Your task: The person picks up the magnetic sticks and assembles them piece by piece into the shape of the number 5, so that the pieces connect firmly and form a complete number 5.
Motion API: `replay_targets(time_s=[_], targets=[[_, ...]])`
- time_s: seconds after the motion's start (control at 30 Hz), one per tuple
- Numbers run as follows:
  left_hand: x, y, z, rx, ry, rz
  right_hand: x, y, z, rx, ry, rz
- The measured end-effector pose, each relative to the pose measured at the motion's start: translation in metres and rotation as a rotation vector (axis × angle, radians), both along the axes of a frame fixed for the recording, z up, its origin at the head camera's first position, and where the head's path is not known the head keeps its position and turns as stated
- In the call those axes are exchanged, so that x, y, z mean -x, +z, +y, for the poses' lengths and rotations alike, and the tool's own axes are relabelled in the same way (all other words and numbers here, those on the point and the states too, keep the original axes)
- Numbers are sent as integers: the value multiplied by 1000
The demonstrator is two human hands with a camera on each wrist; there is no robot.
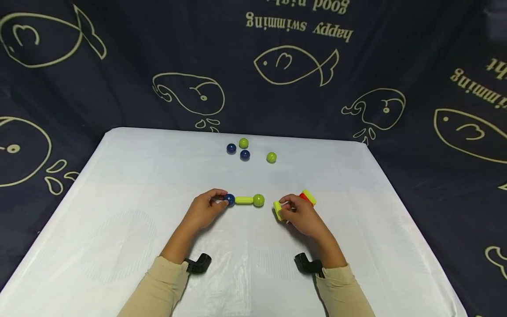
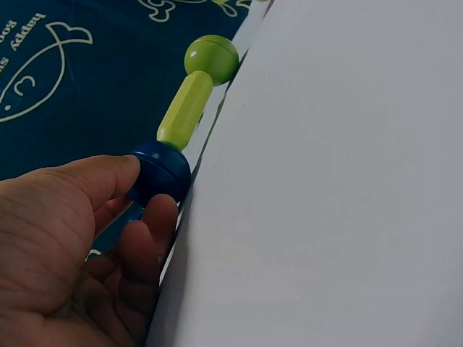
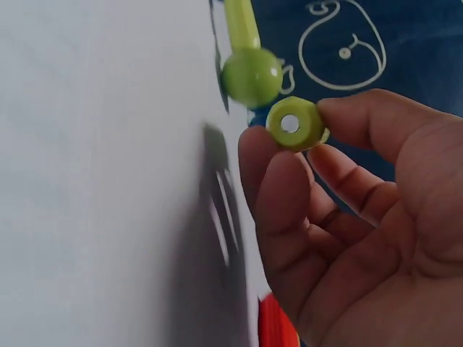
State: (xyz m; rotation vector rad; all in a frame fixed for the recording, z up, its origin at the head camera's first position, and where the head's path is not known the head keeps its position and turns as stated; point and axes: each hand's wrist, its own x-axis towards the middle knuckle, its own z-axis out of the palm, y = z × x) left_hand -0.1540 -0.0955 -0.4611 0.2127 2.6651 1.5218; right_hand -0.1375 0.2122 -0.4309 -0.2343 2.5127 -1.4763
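Note:
My left hand pinches a dark blue ball between thumb and fingers. This ball joins one end of a yellow-green rod, whose other end meets a green ball; the piece lies level across the middle of the table. To its right, my right hand pinches a second yellow-green rod between thumb and fingertips. A silvery disc shows in that rod's end in the right wrist view. The held rod is apart from the joined piece.
Beside the right hand lie a yellow-green rod and a red rod, partly hidden. Toward the far edge of the white table sit two blue balls and two green balls. A dark printed cloth hangs behind.

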Motion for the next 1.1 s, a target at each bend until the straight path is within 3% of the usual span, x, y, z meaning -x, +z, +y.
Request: replay_targets(time_s=[0.3, 0.63, 1.1], targets=[[0, 0, -1, -2, 5, 0, -3, -1, -29, 237, 22, -193], [0, 1, 0, 3, 9, 1, -3, -4, -74, 318, 93, -262], [2, 0, -2, 6, 5, 20, 0, -13, -119, 432, 38, -364]])
